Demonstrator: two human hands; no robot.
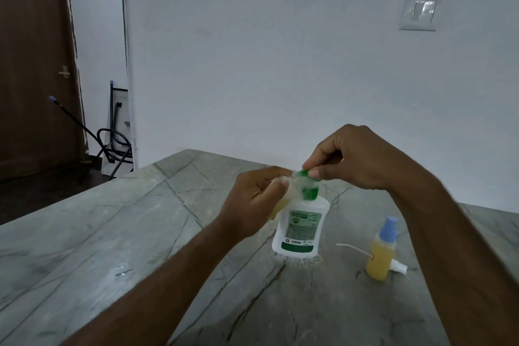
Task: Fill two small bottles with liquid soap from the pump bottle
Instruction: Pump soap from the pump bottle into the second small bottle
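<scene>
While the right hand point(356, 157) is pinching the green pump head point(304, 174) of the white soap bottle point(302, 229) on the desk point(112, 233), the left hand point(252, 199) is gripping a small bottle point(278, 205) at the spout. Judging by this, the second fill is underway, since a capped yellow-filled spray bottle point(382, 253) is already standing to the right beside a loose white sprayer top point(398, 266).

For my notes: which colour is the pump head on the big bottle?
Green pump head, seen in the head view.

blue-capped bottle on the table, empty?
No: the blue-capped bottle stands on the table nearly full of yellow liquid.
</scene>
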